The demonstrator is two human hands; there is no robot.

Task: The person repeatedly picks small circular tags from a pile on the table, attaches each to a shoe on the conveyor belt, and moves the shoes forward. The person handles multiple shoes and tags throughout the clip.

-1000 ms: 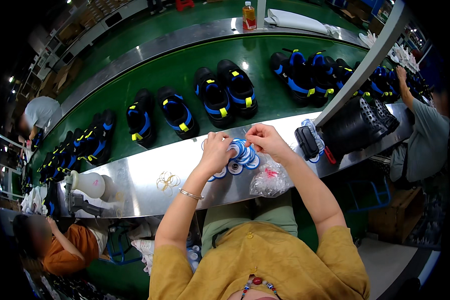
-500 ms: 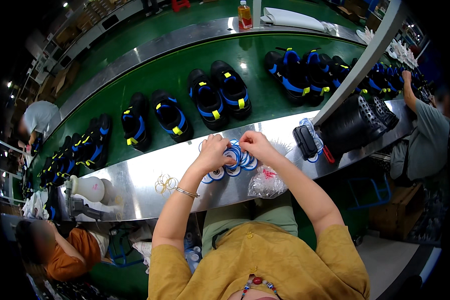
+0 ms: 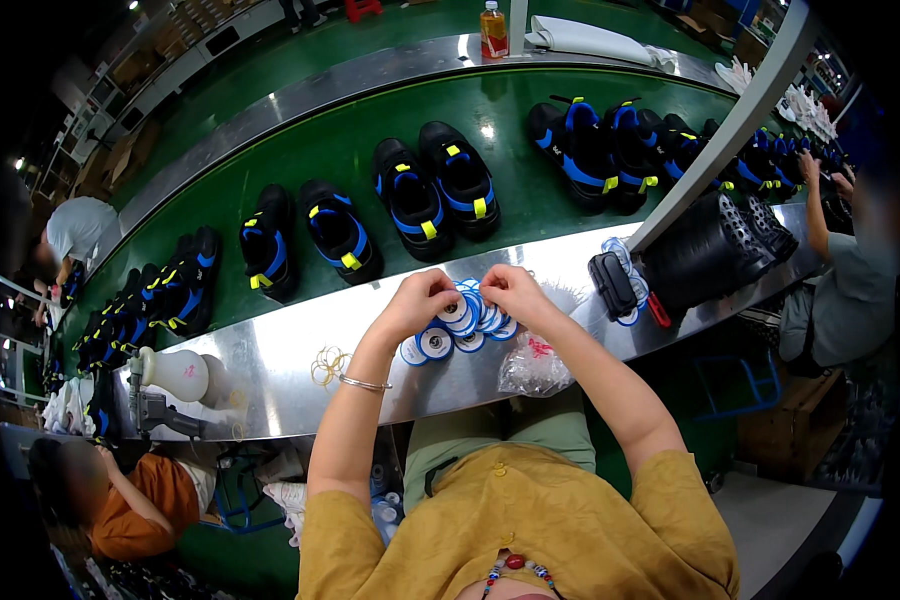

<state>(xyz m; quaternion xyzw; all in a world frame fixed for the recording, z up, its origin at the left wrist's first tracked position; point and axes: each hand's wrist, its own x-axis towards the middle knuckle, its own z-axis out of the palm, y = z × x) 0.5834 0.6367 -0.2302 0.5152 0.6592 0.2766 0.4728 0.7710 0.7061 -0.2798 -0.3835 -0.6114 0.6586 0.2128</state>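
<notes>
Round white tags with blue rims [image 3: 435, 343] lie in an overlapping pile on the metal bench, right below both hands. My left hand [image 3: 417, 303] is closed in a pinch over the pile's left side, its fingertips on the edge of one round tag [image 3: 453, 309]. Across from it, my right hand [image 3: 515, 294] has thumb and forefinger pressed together at the pile's upper right; what they grip, if anything, is too small to make out. Beside my right forearm sits a clear plastic bag [image 3: 532, 368] with red marks. Thin yellowish loops [image 3: 330, 366] lie left of my left wrist.
Black and blue shoes [image 3: 407, 200] stand in pairs along the green conveyor [image 3: 370, 115] beyond the bench. A slanted grey post [image 3: 715, 140] rises at right, near a black case [image 3: 610, 283] and a red-handled tool [image 3: 658, 310]. A white-bottled spray gun [image 3: 175, 380] is at left. Co-workers sit at both sides.
My left hand has shifted slightly left and turned, so a round tag now shows at its fingertips. My right hand stays nearly in place. The co-worker at right now has both hands raised.
</notes>
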